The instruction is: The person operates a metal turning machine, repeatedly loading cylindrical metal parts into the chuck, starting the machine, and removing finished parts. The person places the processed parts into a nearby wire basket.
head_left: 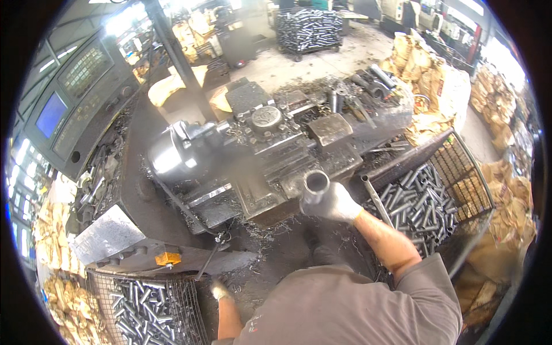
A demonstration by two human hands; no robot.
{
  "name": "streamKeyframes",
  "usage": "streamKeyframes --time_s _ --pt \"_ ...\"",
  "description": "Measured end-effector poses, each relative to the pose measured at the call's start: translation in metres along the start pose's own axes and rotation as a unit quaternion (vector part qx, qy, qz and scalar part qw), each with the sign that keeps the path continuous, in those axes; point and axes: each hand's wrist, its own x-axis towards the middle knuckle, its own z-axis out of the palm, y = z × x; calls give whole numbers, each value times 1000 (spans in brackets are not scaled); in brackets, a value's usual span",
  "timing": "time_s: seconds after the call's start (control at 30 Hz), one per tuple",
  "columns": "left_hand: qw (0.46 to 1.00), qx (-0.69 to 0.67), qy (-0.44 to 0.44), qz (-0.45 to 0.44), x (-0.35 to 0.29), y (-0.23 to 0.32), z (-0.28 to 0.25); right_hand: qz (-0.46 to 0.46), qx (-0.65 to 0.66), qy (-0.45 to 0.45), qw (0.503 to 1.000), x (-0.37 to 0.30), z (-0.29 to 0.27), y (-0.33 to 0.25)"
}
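My right hand, in a pale work glove, is wrapped round a short metal tube. The tube's open end faces up, in front of the lathe's carriage. Low on the left is my left hand, gloved too, beside the lower end of a thin lever. I cannot make out its fingers, nor whether it touches anything. The shiny round chuck sits at the left of the lathe, and a round-topped tool post stands behind the carriage.
Wire baskets of metal tubes stand at lower left and right; a longer pipe leans in the right one. A control panel with a blue screen rises at left. Metal shavings litter the machine. Stuffed sacks line the right.
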Motion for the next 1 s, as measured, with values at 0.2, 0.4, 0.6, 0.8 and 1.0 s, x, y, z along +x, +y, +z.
streamKeyframes --time_s 0.2,0.4,0.6,0.8,1.0 --pt "880 216 379 187 -83 122 26 3 -72 -140 987 107 12 51" --pt "779 316 382 384 -36 155 -26 -53 -108 -226 967 122 -13 50" --pt "920 56 253 295 -15 165 -29 -184 27 -280 942 194 -127 29" --pt "942 -267 170 112 -26 162 -4 -347 71 -191 916 300 -79 -50" --pt "875 235 171 389 -113 210 233 -2 -233 -548 803 435 55 -86"
